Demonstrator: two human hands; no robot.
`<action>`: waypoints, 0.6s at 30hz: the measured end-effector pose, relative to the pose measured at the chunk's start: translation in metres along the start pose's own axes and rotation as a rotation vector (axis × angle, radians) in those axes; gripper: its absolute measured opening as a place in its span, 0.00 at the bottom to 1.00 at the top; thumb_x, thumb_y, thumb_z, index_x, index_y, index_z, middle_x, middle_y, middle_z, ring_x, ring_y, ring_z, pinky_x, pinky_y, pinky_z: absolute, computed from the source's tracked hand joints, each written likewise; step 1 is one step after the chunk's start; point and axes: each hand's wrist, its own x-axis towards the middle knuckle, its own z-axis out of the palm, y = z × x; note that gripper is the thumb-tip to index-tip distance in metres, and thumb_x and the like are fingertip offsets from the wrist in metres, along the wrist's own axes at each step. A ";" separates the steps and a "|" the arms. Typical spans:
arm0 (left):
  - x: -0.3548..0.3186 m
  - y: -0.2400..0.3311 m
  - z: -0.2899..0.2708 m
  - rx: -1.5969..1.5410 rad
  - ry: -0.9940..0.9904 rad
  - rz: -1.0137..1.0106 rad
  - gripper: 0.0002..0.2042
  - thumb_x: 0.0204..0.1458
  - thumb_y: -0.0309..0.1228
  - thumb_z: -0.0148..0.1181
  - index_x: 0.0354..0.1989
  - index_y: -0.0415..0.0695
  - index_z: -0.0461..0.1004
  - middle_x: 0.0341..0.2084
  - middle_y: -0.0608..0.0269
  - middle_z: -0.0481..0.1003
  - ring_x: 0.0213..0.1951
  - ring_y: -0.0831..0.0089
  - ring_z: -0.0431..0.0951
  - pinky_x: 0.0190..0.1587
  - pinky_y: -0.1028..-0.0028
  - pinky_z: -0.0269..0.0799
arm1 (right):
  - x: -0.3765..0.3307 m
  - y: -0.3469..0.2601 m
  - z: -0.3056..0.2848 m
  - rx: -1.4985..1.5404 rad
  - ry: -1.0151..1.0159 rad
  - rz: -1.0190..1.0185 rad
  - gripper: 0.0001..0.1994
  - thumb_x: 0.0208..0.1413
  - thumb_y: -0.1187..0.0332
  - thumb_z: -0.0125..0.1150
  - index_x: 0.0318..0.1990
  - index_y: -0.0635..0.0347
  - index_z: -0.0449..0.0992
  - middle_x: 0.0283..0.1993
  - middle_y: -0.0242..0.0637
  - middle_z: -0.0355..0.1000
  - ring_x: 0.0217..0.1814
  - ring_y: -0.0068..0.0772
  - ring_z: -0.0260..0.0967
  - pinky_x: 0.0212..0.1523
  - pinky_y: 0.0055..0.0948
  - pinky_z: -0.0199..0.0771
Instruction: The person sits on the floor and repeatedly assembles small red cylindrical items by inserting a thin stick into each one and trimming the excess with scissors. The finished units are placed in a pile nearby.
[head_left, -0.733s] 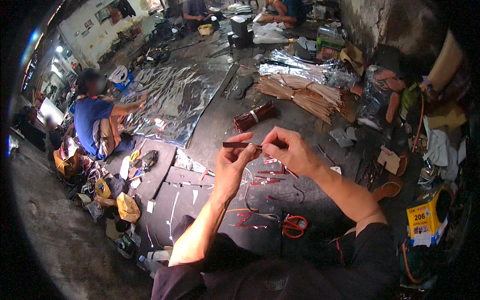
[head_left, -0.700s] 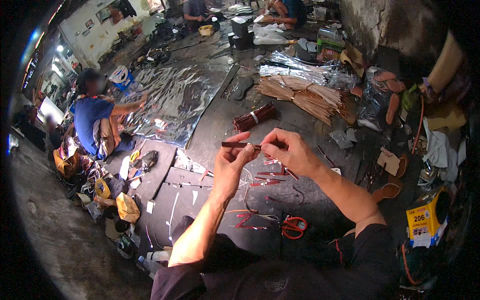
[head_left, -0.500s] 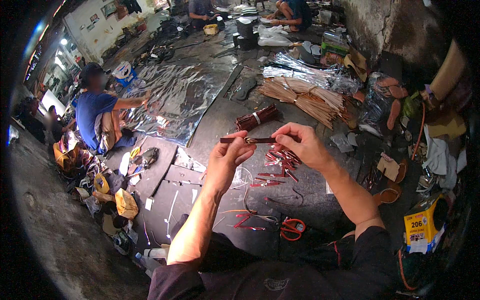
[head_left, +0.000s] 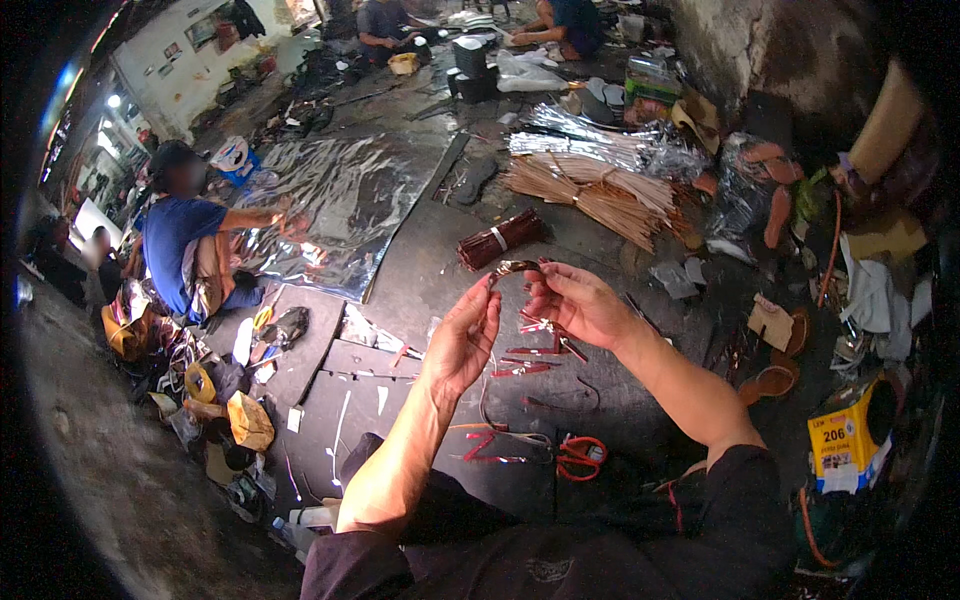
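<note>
A short dark brown strap with a metal buckle (head_left: 518,267) is bent into an arch between my two hands. My left hand (head_left: 465,335) pinches one end. The other end is gripped in the fingers of my right hand (head_left: 580,305). Just beyond them lies a bundle of dark red strips (head_left: 500,240), tied with a white band. Below my right hand, short dark red straps (head_left: 530,366) are scattered on the dark work surface, partly hidden by it. Nearer my body rest red-handled scissors (head_left: 582,457).
Stacks of tan strips (head_left: 590,195) and silver strips (head_left: 580,135) lie at the far right. A person in blue (head_left: 185,240) crouches left, reaching over a shiny sheet (head_left: 340,190). A yellow tin (head_left: 842,445) stands at right; two people sit at the back.
The strap was held out straight and is now bent into an arch. My hands have come closer together, the right one moving left.
</note>
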 end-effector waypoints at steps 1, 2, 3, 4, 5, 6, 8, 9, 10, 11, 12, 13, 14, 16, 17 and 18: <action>0.000 -0.003 0.001 0.039 0.073 0.031 0.16 0.61 0.26 0.55 0.57 0.39 0.69 0.47 0.65 0.75 0.46 0.77 0.76 0.50 0.83 0.75 | -0.001 -0.002 -0.005 -0.031 -0.009 0.022 0.12 0.65 0.66 0.54 0.50 0.62 0.71 0.40 0.36 0.74 0.44 0.35 0.76 0.46 0.33 0.77; 0.004 0.003 -0.008 0.090 0.011 0.085 0.18 0.60 0.27 0.56 0.59 0.40 0.69 0.47 0.65 0.75 0.48 0.77 0.75 0.53 0.81 0.74 | 0.000 -0.006 -0.009 -0.060 -0.017 0.041 0.11 0.65 0.65 0.53 0.49 0.61 0.72 0.40 0.35 0.74 0.43 0.34 0.76 0.45 0.33 0.78; 0.009 0.003 -0.009 0.145 0.118 0.144 0.20 0.60 0.30 0.57 0.60 0.41 0.68 0.46 0.65 0.75 0.51 0.76 0.74 0.57 0.78 0.71 | -0.002 -0.017 -0.014 -0.139 -0.031 0.042 0.08 0.66 0.68 0.51 0.47 0.62 0.70 0.43 0.34 0.72 0.40 0.26 0.72 0.49 0.33 0.76; 0.010 0.008 -0.011 0.382 0.101 0.171 0.21 0.61 0.34 0.57 0.61 0.42 0.67 0.47 0.63 0.74 0.53 0.73 0.73 0.62 0.73 0.66 | -0.006 -0.031 -0.028 -0.357 -0.002 -0.018 0.08 0.65 0.67 0.52 0.45 0.62 0.71 0.40 0.34 0.72 0.40 0.25 0.72 0.47 0.31 0.76; 0.008 0.012 -0.015 0.547 0.208 0.236 0.22 0.62 0.38 0.53 0.62 0.42 0.65 0.48 0.59 0.73 0.54 0.70 0.73 0.63 0.69 0.64 | -0.012 -0.050 -0.030 -0.434 0.009 -0.108 0.08 0.65 0.66 0.53 0.44 0.62 0.71 0.36 0.33 0.71 0.39 0.25 0.73 0.45 0.31 0.77; 0.002 0.018 -0.011 0.621 0.228 0.269 0.23 0.64 0.41 0.50 0.64 0.42 0.63 0.52 0.54 0.70 0.55 0.67 0.72 0.64 0.67 0.62 | -0.020 -0.068 -0.046 -0.395 0.141 -0.159 0.08 0.64 0.66 0.54 0.44 0.62 0.71 0.35 0.32 0.71 0.37 0.27 0.73 0.44 0.30 0.77; -0.004 0.026 -0.016 0.593 0.166 0.240 0.26 0.64 0.44 0.48 0.65 0.41 0.61 0.54 0.49 0.69 0.57 0.64 0.70 0.65 0.66 0.58 | -0.053 -0.118 -0.080 -0.569 0.216 -0.260 0.10 0.64 0.68 0.54 0.48 0.64 0.71 0.40 0.37 0.73 0.41 0.31 0.75 0.47 0.32 0.77; -0.010 0.028 -0.010 0.588 0.166 0.226 0.25 0.64 0.42 0.48 0.65 0.40 0.61 0.54 0.50 0.70 0.56 0.65 0.70 0.64 0.67 0.60 | -0.076 -0.136 -0.092 -0.583 0.319 -0.306 0.10 0.64 0.69 0.53 0.49 0.65 0.71 0.42 0.38 0.74 0.43 0.33 0.75 0.49 0.33 0.77; -0.016 0.026 0.003 0.656 0.176 0.223 0.23 0.64 0.38 0.50 0.64 0.38 0.62 0.51 0.53 0.71 0.52 0.69 0.72 0.60 0.69 0.63 | -0.103 -0.151 -0.108 -0.592 0.414 -0.338 0.11 0.64 0.69 0.54 0.49 0.65 0.71 0.42 0.38 0.74 0.44 0.33 0.75 0.50 0.32 0.77; -0.019 0.027 0.005 0.666 0.140 0.211 0.23 0.63 0.37 0.51 0.63 0.38 0.63 0.48 0.54 0.72 0.50 0.70 0.73 0.59 0.70 0.65 | -0.129 -0.159 -0.115 -0.613 0.508 -0.354 0.11 0.63 0.69 0.55 0.48 0.65 0.71 0.42 0.38 0.74 0.44 0.33 0.75 0.50 0.32 0.77; -0.020 0.027 0.006 0.675 0.107 0.201 0.22 0.63 0.35 0.52 0.62 0.37 0.64 0.46 0.56 0.73 0.47 0.72 0.74 0.57 0.71 0.66 | -0.154 -0.165 -0.121 -0.632 0.600 -0.367 0.11 0.63 0.69 0.55 0.48 0.66 0.71 0.42 0.39 0.74 0.44 0.33 0.75 0.50 0.32 0.78; -0.020 0.023 0.010 0.705 0.120 0.192 0.21 0.63 0.34 0.52 0.61 0.36 0.64 0.44 0.58 0.74 0.46 0.73 0.75 0.56 0.71 0.67 | -0.179 -0.165 -0.133 -0.619 0.677 -0.393 0.11 0.62 0.69 0.56 0.48 0.66 0.71 0.42 0.39 0.74 0.43 0.34 0.75 0.49 0.33 0.78; -0.021 0.020 0.013 0.736 0.139 0.188 0.21 0.63 0.34 0.53 0.60 0.36 0.65 0.42 0.59 0.74 0.45 0.73 0.75 0.54 0.72 0.68 | -0.201 -0.158 -0.151 -0.603 0.747 -0.418 0.12 0.62 0.69 0.57 0.49 0.66 0.71 0.41 0.40 0.74 0.42 0.35 0.76 0.48 0.34 0.79; -0.022 0.020 0.013 0.763 0.145 0.173 0.20 0.62 0.34 0.53 0.59 0.36 0.67 0.43 0.59 0.75 0.45 0.74 0.75 0.53 0.73 0.68 | -0.232 -0.140 -0.183 -0.571 0.866 -0.459 0.12 0.61 0.68 0.57 0.49 0.66 0.71 0.40 0.41 0.74 0.41 0.36 0.76 0.47 0.35 0.79; -0.023 0.020 0.011 0.772 0.143 0.175 0.19 0.62 0.34 0.53 0.59 0.36 0.67 0.43 0.59 0.75 0.45 0.74 0.75 0.53 0.73 0.69 | -0.244 -0.128 -0.197 -0.557 0.918 -0.474 0.12 0.61 0.68 0.57 0.48 0.65 0.71 0.40 0.40 0.75 0.40 0.35 0.76 0.47 0.35 0.80; -0.022 0.020 0.010 0.781 0.142 0.178 0.19 0.62 0.34 0.53 0.58 0.36 0.67 0.44 0.59 0.75 0.45 0.74 0.75 0.53 0.73 0.69 | -0.257 -0.116 -0.213 -0.544 0.969 -0.490 0.12 0.61 0.68 0.58 0.48 0.65 0.71 0.39 0.40 0.75 0.40 0.35 0.76 0.46 0.35 0.80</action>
